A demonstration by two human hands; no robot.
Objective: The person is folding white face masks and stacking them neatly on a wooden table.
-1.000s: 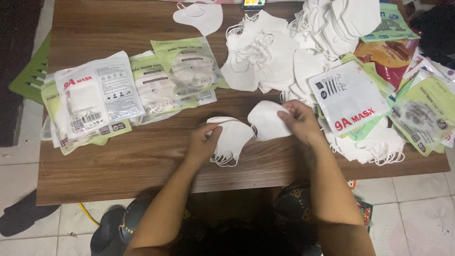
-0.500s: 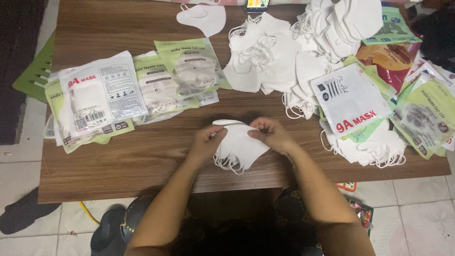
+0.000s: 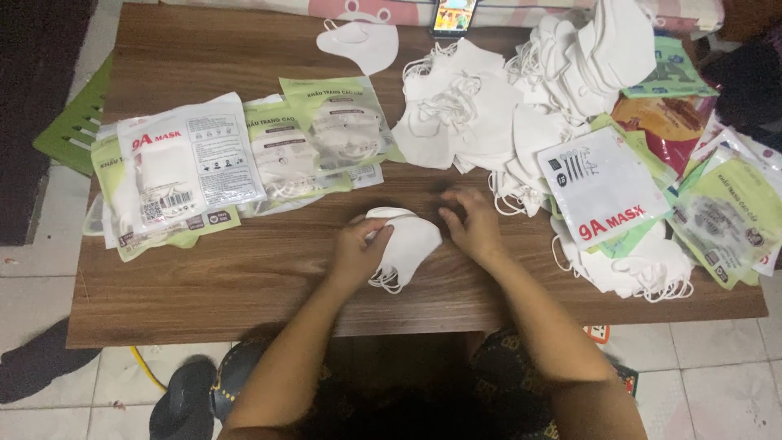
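Observation:
My left hand grips a small stack of folded white face masks lying on the wooden table near its front edge. My right hand rests just right of the stack, fingers spread on the tabletop and touching the stack's right edge. Ear loops hang out from under the stack toward me.
A big loose pile of white masks covers the back middle and right. Packed mask pouches lie at the left, empty white and green pouches at the right. One mask and a phone lie at the far edge.
My right hand brought a second mask from the right onto the stack, then let go and moved a little to the right. My left hand stayed on the stack.

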